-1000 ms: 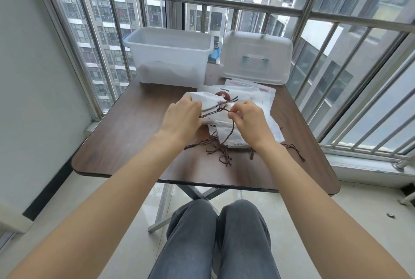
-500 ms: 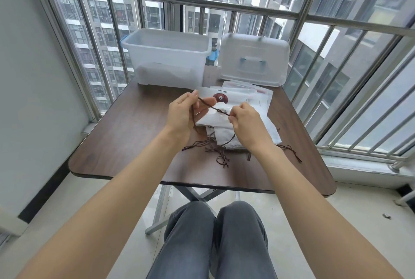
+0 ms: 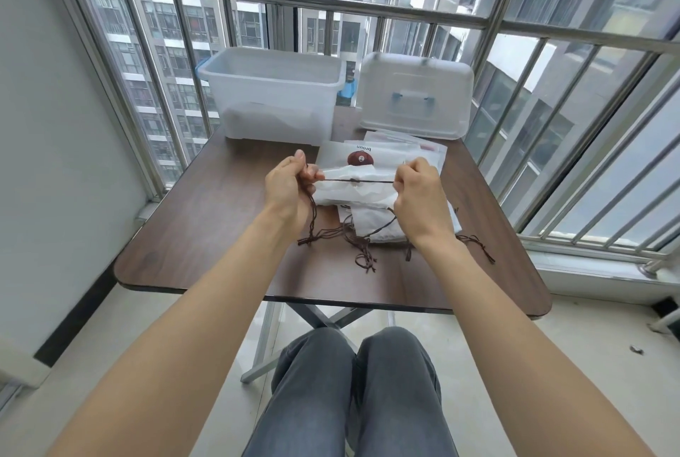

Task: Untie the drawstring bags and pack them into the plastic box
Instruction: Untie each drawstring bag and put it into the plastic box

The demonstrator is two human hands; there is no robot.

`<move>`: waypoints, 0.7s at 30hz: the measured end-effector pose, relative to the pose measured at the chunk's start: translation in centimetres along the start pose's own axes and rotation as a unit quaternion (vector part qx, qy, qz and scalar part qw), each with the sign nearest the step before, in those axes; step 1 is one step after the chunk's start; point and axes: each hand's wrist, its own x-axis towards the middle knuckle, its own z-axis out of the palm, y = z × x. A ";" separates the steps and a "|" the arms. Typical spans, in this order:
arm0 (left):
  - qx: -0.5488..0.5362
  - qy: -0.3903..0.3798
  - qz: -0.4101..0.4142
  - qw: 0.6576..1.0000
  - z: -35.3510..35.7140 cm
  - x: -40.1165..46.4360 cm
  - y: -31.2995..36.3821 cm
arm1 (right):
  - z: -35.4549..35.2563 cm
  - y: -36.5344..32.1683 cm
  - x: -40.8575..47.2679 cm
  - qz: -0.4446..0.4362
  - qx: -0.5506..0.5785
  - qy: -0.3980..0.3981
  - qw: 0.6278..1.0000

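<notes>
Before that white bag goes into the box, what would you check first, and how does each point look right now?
1. Left hand grips brown drawstring: ok.
2. Right hand grips the cord's other end: ok.
3. Knot at mid-cord undone: not ok, still visible.
4. Clear plastic box open: ok; its translucent lid stands beside it.
5. Room left in the box: cannot tell.
6. White drawstring bags on the brown table: ok.

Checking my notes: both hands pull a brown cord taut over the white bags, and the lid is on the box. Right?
Not quite. The head view shows the lid off, leaning on the railing beside the open box. Both hands, left and right, do pull the cord taut over the bags.
</notes>
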 end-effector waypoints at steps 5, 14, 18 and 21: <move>0.133 -0.024 0.060 0.989 -0.2 -0.5 -0.6 | -0.2 0.3 -0.5 0.067 0.082 -0.018 0.994; 0.296 -0.086 0.077 0.948 0.9 -1.5 -0.7 | -1.6 -2.1 -0.8 0.254 0.442 -0.061 0.858; 0.228 -0.105 0.048 0.967 0.5 -1.4 -1.0 | -1.8 -2.2 -1.0 0.246 0.640 -0.102 0.721; 0.150 -0.127 0.009 0.980 0.6 -1.5 -1.2 | -1.4 -2.3 -1.0 0.238 0.710 -0.108 0.654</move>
